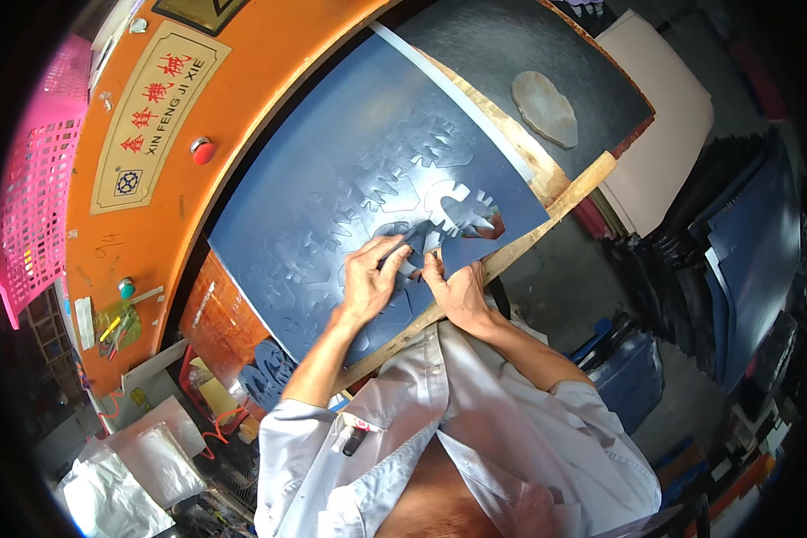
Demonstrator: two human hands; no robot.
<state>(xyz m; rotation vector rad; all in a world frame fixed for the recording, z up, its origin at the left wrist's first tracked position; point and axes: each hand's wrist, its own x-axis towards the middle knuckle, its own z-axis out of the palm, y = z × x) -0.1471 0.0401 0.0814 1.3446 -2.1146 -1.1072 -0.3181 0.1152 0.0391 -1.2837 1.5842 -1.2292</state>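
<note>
A large dark blue sheet (332,179) lies on the bed of an orange machine, with several shapes stamped into it and a cut-out hole (462,211) near its front edge. My left hand (372,273) presses flat on the sheet, its fingers pinching a cut blue piece (414,242). My right hand (453,287) sits beside it at the wooden front edge (529,238), fingertips on the same piece. Both hands nearly touch.
An orange machine frame (197,108) with a red button (203,150) curves along the left. A pink plastic basket (36,206) hangs far left. A pale flat pad (544,108) lies on a black board. Stacks of blue sheets (753,233) stand at right. White bags (125,475) sit lower left.
</note>
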